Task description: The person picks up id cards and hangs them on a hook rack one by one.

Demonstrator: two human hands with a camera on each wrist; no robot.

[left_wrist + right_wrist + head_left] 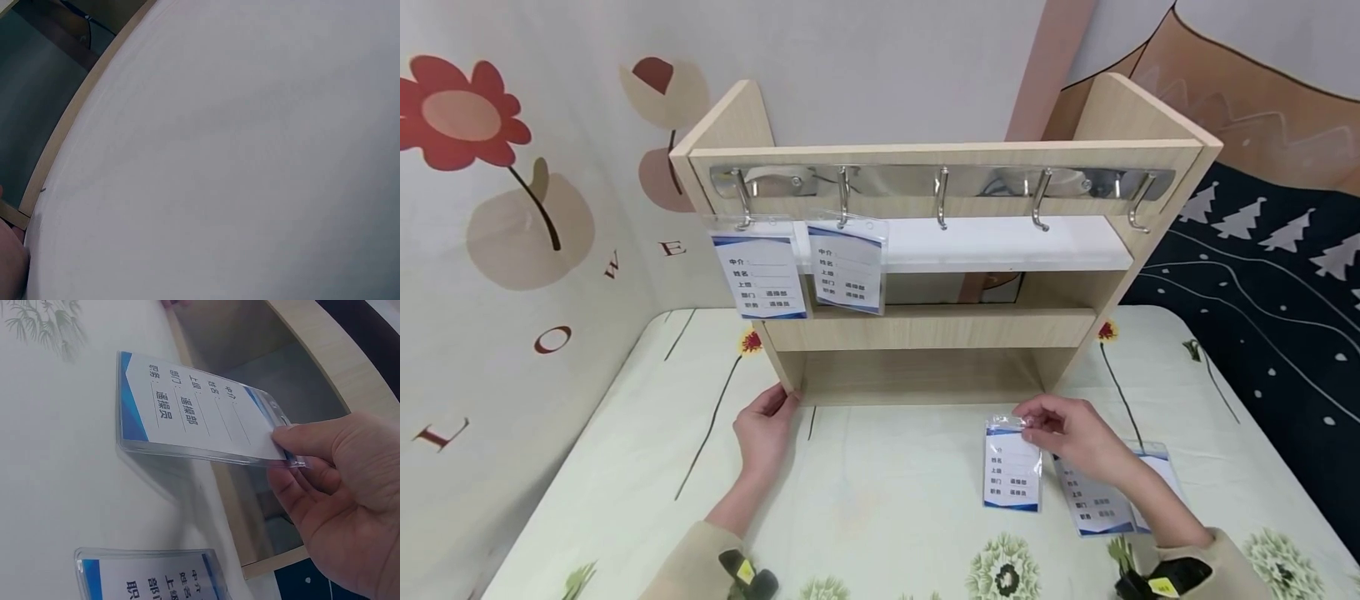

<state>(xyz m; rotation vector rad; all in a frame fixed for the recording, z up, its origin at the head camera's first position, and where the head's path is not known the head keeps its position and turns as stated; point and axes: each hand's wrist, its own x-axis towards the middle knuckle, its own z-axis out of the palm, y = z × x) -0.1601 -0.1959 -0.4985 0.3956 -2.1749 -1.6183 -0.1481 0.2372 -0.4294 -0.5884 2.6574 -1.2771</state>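
Observation:
Between thumb and fingers, my right hand [1078, 437] pinches the top end of a badge in a clear plastic holder [1012, 468]. In the right wrist view this badge [194, 412] tilts up off the cloth, its printed side showing. My left hand [765, 433] holds the lower left front corner of a light wooden shelf [928, 329]. Two more badges hang from the shelf's hooks: one badge [762, 277] on the far left hook, another badge [848, 267] on the second. Under my right forearm, further badges [1101, 500] lie on the table, partly hidden.
A metal strip with several hooks [942, 197] runs along the shelf's top front; the three hooks on the right hold nothing. The shelf stands on a flower-printed tablecloth [880, 500]. Patterned curtains [572, 250] close in behind and at the sides.

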